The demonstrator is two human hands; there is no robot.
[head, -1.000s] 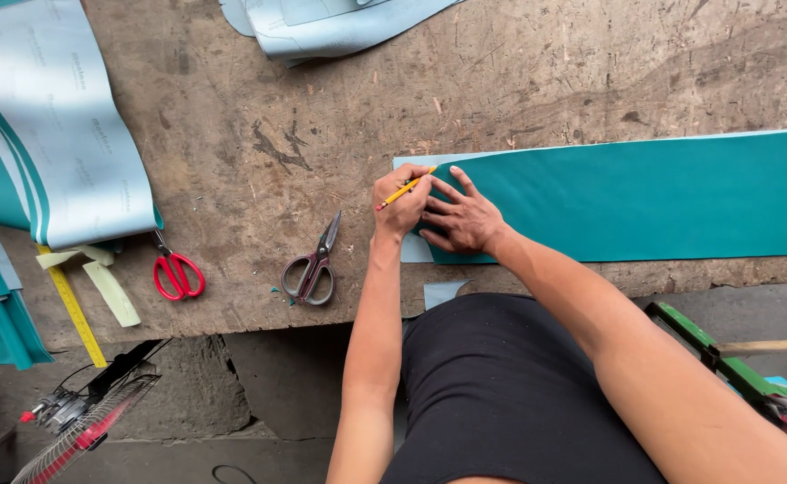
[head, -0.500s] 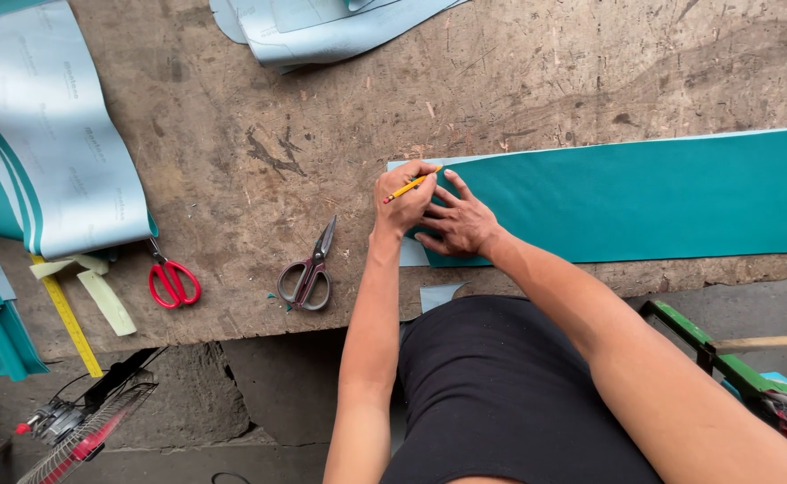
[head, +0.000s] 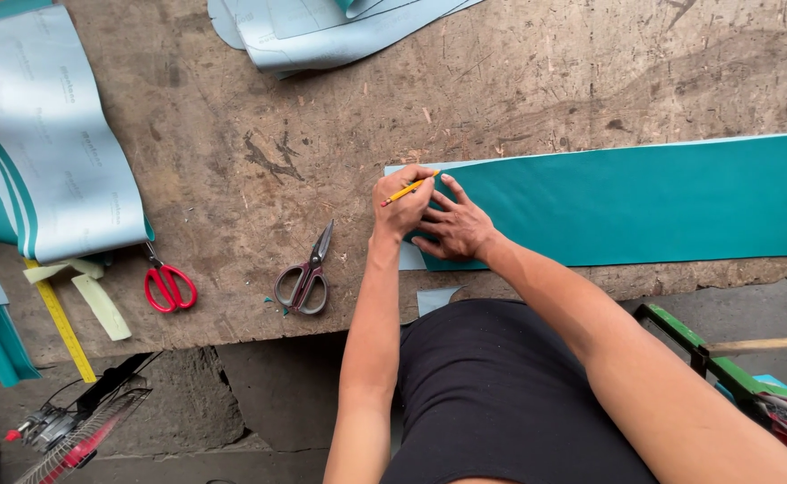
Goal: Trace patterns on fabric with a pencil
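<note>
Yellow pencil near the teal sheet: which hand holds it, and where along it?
The left hand grips the yellow pencil around its middle; the right hand holds nothing, pressing flat on the teal sheet.

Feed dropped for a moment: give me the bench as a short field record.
left hand: grips yellow pencil at teal sheet's left end
right hand: flat on the sheet, fingers spread
grey scissors: on bench, left of the hands
red scissors: further left
ruler: yellow, near bench edge
rolled sheet: far left
</note>
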